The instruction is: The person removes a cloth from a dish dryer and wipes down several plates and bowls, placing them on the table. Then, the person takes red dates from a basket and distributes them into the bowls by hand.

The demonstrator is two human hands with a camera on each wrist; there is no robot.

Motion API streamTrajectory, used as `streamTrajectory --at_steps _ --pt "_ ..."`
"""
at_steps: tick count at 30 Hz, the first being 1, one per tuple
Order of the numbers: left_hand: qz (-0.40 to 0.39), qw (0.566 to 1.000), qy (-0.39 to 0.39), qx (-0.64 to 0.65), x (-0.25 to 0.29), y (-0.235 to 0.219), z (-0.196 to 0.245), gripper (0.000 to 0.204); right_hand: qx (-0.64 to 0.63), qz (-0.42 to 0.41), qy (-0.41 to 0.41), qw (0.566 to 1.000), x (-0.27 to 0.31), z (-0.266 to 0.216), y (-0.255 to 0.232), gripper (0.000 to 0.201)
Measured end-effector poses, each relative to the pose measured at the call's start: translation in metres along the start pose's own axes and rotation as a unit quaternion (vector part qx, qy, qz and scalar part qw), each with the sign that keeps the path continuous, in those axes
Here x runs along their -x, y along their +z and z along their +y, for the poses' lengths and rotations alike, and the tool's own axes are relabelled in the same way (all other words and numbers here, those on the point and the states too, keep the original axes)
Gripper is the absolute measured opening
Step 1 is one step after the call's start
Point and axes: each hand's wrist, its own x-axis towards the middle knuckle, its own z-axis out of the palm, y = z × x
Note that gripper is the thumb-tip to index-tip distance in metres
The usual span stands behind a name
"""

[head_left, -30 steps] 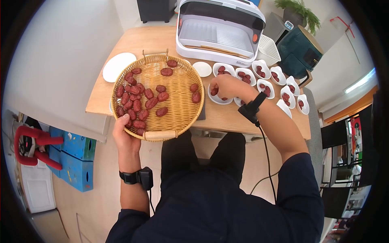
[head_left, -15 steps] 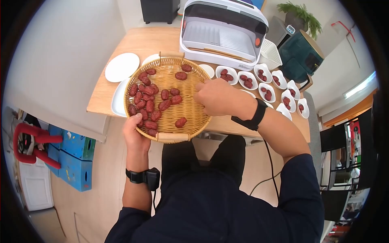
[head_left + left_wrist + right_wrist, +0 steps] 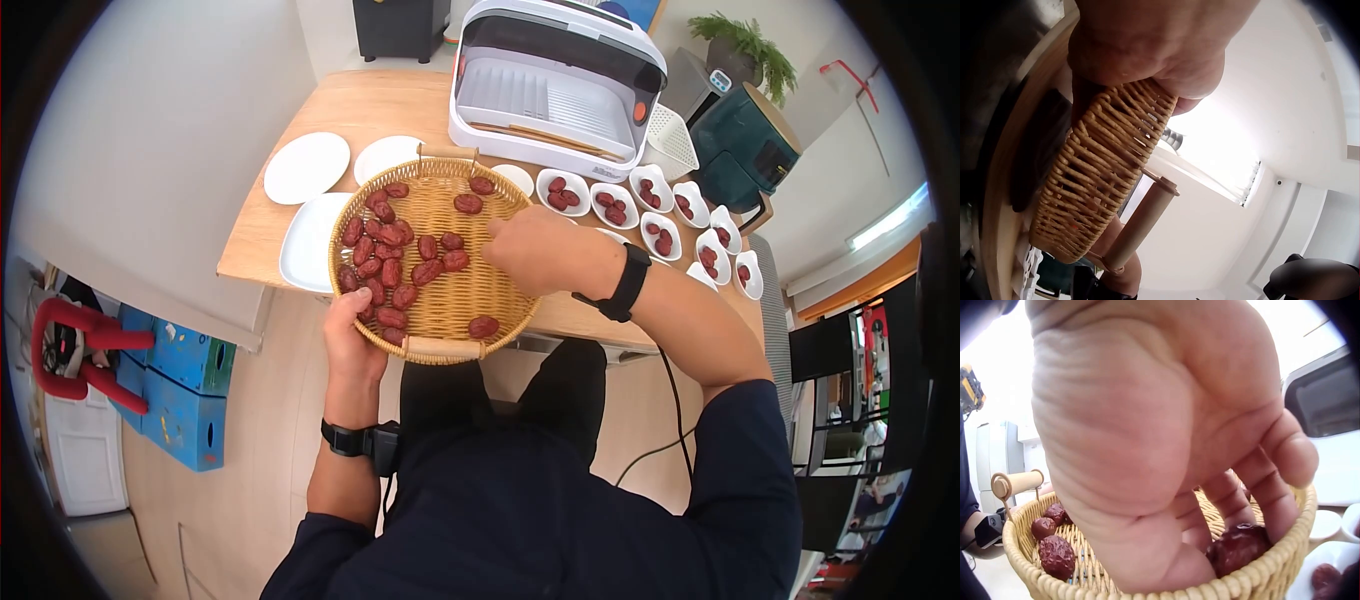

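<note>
In the head view a round wicker basket with wooden handles holds several dark red dried dates, most gathered on its left. My left hand grips the near left rim, thumb on top. The left wrist view shows this hand over the woven side. My right hand reaches inside the basket's right edge, knuckles up. In the right wrist view its fingers curl round a shiny date by the rim; any others under the palm are hidden.
Small white bowls, several with dates, stand right of the basket. Round white plates and a square white dish lie left. A white lidded appliance stands behind, with a dark green appliance at the far right.
My right hand has moved left from a white bowl to the basket's right side. In the head view, the basket and left hand have shifted right and slightly down, uncovering plates on the left.
</note>
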Motion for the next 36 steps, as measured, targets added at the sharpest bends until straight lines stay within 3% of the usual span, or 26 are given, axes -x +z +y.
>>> streamTrajectory --at_steps 9,11,14,15,17,21,23,24,26,27,29,30,36 --pt "-0.001 1.0 0.018 -0.004 -0.002 0.004 -0.001 0.065 0.032 0.172 0.046 0.984 -0.006 0.004 0.014 0.009" --pt "-0.005 1.0 0.013 0.001 0.0 0.007 0.002 0.065 -0.052 0.266 0.097 0.958 -0.014 0.008 0.003 0.014" --pt "-0.012 1.0 0.003 0.013 0.004 0.012 0.003 0.065 -0.083 0.301 0.086 0.946 -0.031 0.017 -0.002 0.018" --pt "-0.014 1.0 0.005 0.022 0.005 0.014 0.002 0.065 -0.083 0.303 0.087 0.945 -0.035 0.018 -0.001 0.018" --pt "-0.014 1.0 0.013 0.017 0.005 0.017 0.001 0.065 -0.05 0.229 0.12 0.965 -0.041 0.02 0.001 0.021" --pt "0.027 1.0 0.006 0.003 0.006 0.004 0.0 0.061 -0.088 0.214 0.115 0.966 -0.046 0.035 -0.002 0.024" --pt "0.049 0.999 0.015 0.002 0.007 -0.004 0.009 0.059 -0.366 0.271 0.09 0.886 -0.04 0.053 -0.014 0.028" --pt "0.076 0.997 0.014 0.008 0.007 -0.015 0.016 0.059 -0.367 0.267 0.089 0.887 -0.035 0.06 -0.025 0.028" --pt "0.076 0.995 0.062 -0.018 0.012 -0.025 0.03 0.061 -0.474 0.203 0.224 0.827 -0.026 0.077 -0.046 0.033" --pt "0.08 0.993 0.084 -0.027 0.014 -0.029 0.036 0.062 -0.475 0.203 0.224 0.827 -0.03 0.09 -0.041 0.033" --pt "0.085 0.991 0.096 -0.026 0.02 -0.036 0.047 0.063 -0.44 0.119 0.258 0.852 -0.048 0.112 -0.019 0.036" --pt "0.09 0.99 0.108 -0.017 0.023 -0.039 0.051 0.062 -0.406 0.116 0.257 0.869 -0.054 0.111 -0.008 0.026" --pt "0.117 0.984 0.133 0.0 0.037 -0.043 0.055 0.063 -0.301 0.079 0.247 0.918 -0.079 0.127 0.043 0.028"
